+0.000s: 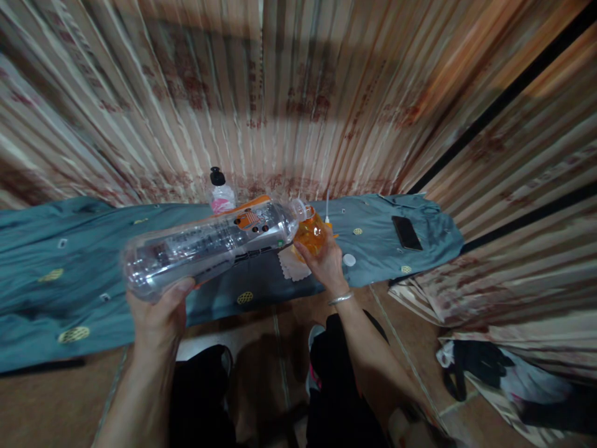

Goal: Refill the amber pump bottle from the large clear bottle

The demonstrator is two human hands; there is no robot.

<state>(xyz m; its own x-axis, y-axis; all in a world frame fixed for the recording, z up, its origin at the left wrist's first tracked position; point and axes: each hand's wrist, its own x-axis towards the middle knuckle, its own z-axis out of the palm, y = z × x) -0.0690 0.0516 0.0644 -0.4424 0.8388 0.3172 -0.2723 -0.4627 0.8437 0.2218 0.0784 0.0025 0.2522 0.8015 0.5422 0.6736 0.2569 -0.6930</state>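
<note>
Left of centre, the left hand (161,311) grips a clear bottle (209,246). Centre, the right hand (325,258) clasps an orange container (311,234).

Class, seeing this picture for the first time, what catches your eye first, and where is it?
The large clear bottle stands out first, stretched across the middle in the left hand, its neck at the orange container in the right hand. Beneath them runs a teal cloth, with a dark, phone-like slab near its right end.
</note>
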